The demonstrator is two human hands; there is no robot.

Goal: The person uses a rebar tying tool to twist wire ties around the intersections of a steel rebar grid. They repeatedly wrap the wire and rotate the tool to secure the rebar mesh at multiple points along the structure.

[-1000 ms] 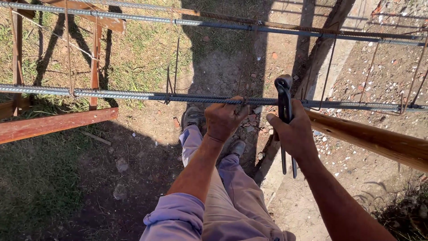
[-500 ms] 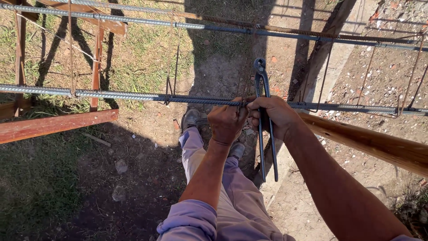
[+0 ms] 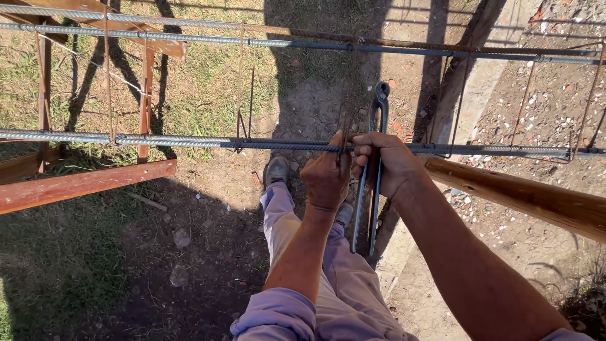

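Observation:
A ribbed steel rebar (image 3: 189, 141) runs left to right across the view at hand height. My left hand (image 3: 326, 173) pinches thin tie wire (image 3: 344, 136) where a thin stirrup crosses that bar. My right hand (image 3: 386, 163) touches the same spot, its fingers curled around long-handled dark pincers (image 3: 372, 170) that point upward, jaws above the bar. A second rebar (image 3: 303, 44) runs parallel farther away. Rusty wire stirrups (image 3: 240, 88) hang between the two bars.
A round wooden pole (image 3: 530, 199) comes in from the right under the bar. A red-brown timber beam (image 3: 82, 183) and wooden trestle legs (image 3: 146, 101) stand at left. Below are my legs (image 3: 309, 252), a boot (image 3: 276, 170), grass, bare soil and rubble.
My right hand carried the pincers leftward from beside the pole to the tie point and now meets my left hand there. The view shifted slightly down and right.

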